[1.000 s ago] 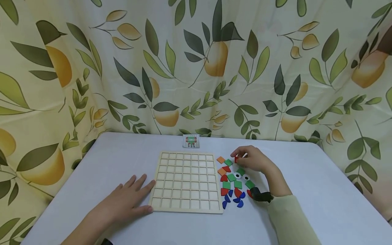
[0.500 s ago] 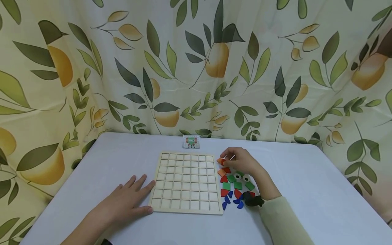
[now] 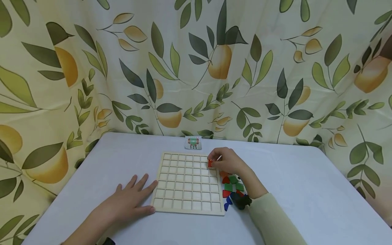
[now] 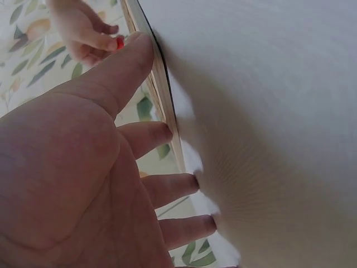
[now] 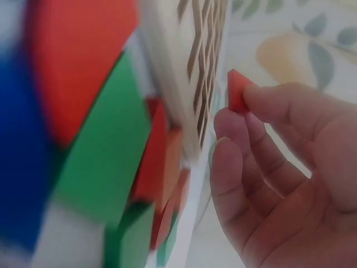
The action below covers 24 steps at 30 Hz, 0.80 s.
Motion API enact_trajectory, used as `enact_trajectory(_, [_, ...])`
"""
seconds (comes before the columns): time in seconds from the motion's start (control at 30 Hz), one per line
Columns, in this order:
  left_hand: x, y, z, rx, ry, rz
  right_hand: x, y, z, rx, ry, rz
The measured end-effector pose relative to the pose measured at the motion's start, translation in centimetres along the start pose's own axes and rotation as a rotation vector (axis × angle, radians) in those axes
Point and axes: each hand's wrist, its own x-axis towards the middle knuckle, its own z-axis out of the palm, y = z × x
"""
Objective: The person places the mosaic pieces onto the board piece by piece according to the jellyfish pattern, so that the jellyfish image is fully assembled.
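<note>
A wooden grid board [image 3: 187, 186] lies in the middle of the white table. My left hand [image 3: 130, 197] rests beside it with fingers spread, thumb and index fingertip at its left edge. In the left wrist view, the left thumb [image 4: 125, 70] lies along the board's side. Over the board's upper right corner, my right hand [image 3: 229, 161] pinches a small red piece [image 5: 238, 92] between thumb and fingertips. The right wrist view shows the red piece standing up from the grip, its lower part covered by the thumb.
Right of the board lies a group of flat pieces, among them a green square [image 3: 228, 187], a red quarter-round piece [image 3: 226, 193] and a blue piece [image 3: 226, 206]. The right forearm covers some of them. A small picture card [image 3: 193, 143] lies behind the board, before a patterned curtain [image 3: 196, 68].
My right hand has moved left with the red piece, from above the loose pieces to the board's upper right corner. The left hand keeps its place at the board's edge.
</note>
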Motion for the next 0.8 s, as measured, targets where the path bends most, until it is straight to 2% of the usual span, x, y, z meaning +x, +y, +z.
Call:
enact_trajectory(0.13, [0.0, 0.0, 0.0, 0.003, -0.004, -0.002, 1.1, -0.9, 0.8, -0.057, -0.018, -0.027])
enact_trajectory(0.33, [-0.1, 0.1, -0.2, -0.001, -0.002, 0.011, 2.0, -1.6, 1.3, -0.141, -0.008, 0.016])
enact_trajectory(0.57, [-0.1, 0.2, -0.1, -0.004, -0.005, 0.021, 2.0, -1.5, 1.7, -0.168, -0.027, 0.04])
enact_trajectory(0.8, [-0.2, 0.0, 0.0, -0.005, 0.007, 0.025, 1.9, -2.5, 1.5, -0.225, -0.018, 0.048])
